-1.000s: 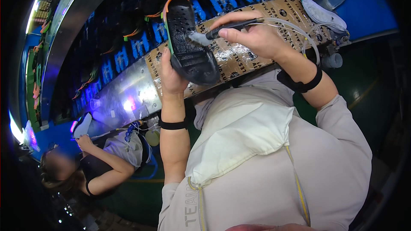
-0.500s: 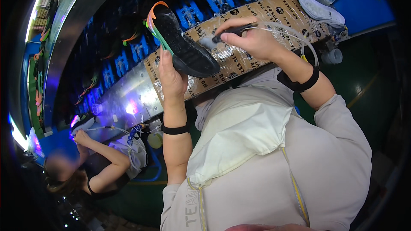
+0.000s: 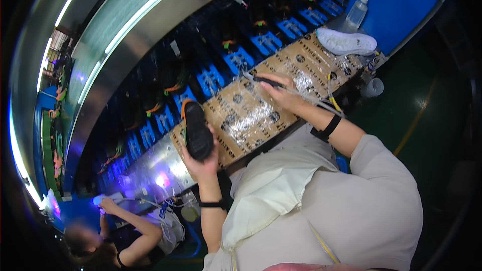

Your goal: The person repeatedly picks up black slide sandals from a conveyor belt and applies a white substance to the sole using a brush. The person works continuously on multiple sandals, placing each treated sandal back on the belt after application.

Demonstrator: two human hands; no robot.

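Note:
My left hand grips a black shoe sole with an orange-edged tip, its inner face turned up. The fingers wrap around the near end, over the left part of the bench. To the right, my right hand is closed around a slim black-handled brush with a clear tube trailing from its back end. Its pale tip points left, near the far edge of the bench, apart from the sole. Black bands circle both my forearms.
A bench covered with printed cardboard and clear film runs before me. Behind it stand blue holders in a row. At right are a white sole, a clear bottle and a cup. A co-worker works at lower left.
The view has turned. The sole has gone lower and swung more upright in the picture, still in my left hand. The brush has moved away from the sole, toward the holders.

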